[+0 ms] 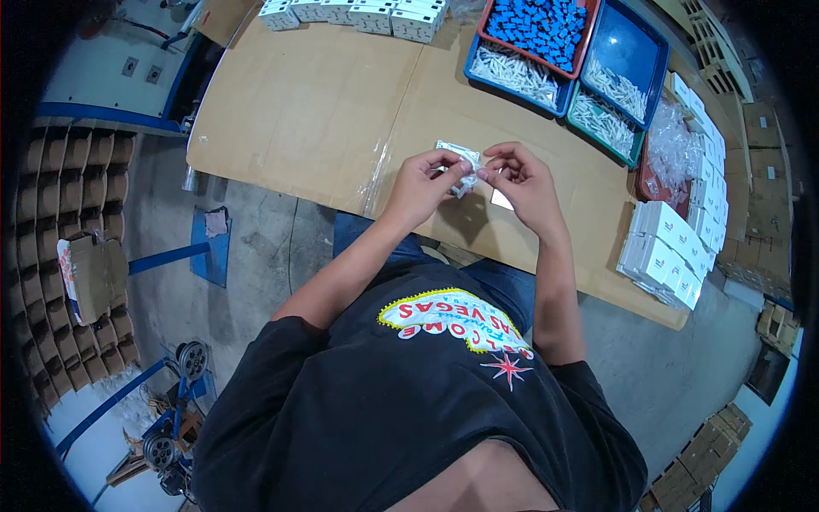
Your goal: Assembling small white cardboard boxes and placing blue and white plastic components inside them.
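Note:
Near the front edge of the cardboard-covered table, my two hands meet over a small white piece with printed marks [458, 154]. My left hand [420, 189] comes in from the left, its thumb and forefinger pinching a small crinkled clear-and-white plastic bag [466, 182]. What is inside the bag is too small to tell. My right hand [527, 189] is closed at the bag's right side, thumb against fingertips, with the other fingers curled above. A flat white piece [502, 200] lies partly under my right hand.
At the back right stand a red tray of blue pieces [536, 30], blue trays [627, 38] and a green tray [604, 128] with white sticks. Clear plastic bags [671, 145] fill another red tray. White boxes are stacked at right [665, 252] and along the far edge [371, 17].

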A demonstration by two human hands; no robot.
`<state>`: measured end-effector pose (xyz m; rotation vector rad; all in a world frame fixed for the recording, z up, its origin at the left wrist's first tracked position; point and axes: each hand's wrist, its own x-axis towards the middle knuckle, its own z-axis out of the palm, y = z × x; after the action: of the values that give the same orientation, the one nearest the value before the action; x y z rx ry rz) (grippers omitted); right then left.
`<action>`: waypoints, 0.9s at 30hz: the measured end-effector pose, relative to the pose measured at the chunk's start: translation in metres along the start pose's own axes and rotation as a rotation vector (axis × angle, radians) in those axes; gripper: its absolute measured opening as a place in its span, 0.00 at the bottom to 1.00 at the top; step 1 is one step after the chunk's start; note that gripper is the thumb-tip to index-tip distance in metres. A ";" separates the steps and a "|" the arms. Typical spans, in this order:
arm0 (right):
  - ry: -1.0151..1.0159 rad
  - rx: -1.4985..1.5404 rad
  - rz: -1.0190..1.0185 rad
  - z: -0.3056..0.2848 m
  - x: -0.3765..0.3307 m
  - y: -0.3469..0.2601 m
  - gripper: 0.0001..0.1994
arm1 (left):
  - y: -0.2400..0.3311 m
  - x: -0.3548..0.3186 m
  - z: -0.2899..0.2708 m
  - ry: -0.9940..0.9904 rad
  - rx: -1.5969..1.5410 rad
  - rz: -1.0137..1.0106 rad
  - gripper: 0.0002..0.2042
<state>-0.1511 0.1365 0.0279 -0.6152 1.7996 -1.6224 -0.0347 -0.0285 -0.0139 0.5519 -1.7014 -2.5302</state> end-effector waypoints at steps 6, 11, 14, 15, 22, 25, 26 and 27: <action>0.083 0.044 -0.037 0.004 -0.009 -0.009 0.09 | 0.017 -0.008 0.019 0.132 -0.026 0.245 0.09; 0.080 0.085 0.002 0.002 -0.013 -0.009 0.08 | 0.019 -0.008 0.021 0.151 -0.036 0.319 0.08; 0.088 0.095 -0.052 0.007 -0.013 -0.006 0.07 | 0.018 -0.010 0.020 0.169 -0.009 0.322 0.08; 0.087 0.100 -0.097 0.009 -0.013 -0.005 0.07 | 0.017 -0.010 0.020 0.168 -0.009 0.322 0.08; 0.183 0.036 -0.169 0.016 -0.015 0.003 0.05 | 0.016 -0.011 0.024 0.172 -0.024 0.322 0.09; 0.230 0.025 -0.195 0.021 -0.017 0.007 0.04 | 0.015 -0.012 0.025 0.173 -0.023 0.335 0.09; 0.239 0.036 -0.195 0.022 -0.017 0.008 0.04 | 0.015 -0.012 0.025 0.172 -0.018 0.353 0.09; 0.248 0.047 -0.194 0.023 -0.017 0.008 0.04 | 0.015 -0.013 0.026 0.171 -0.017 0.353 0.09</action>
<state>-0.1220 0.1338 0.0216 -0.6049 1.9183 -1.9385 -0.0334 -0.0090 0.0119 0.4095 -1.5579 -2.1842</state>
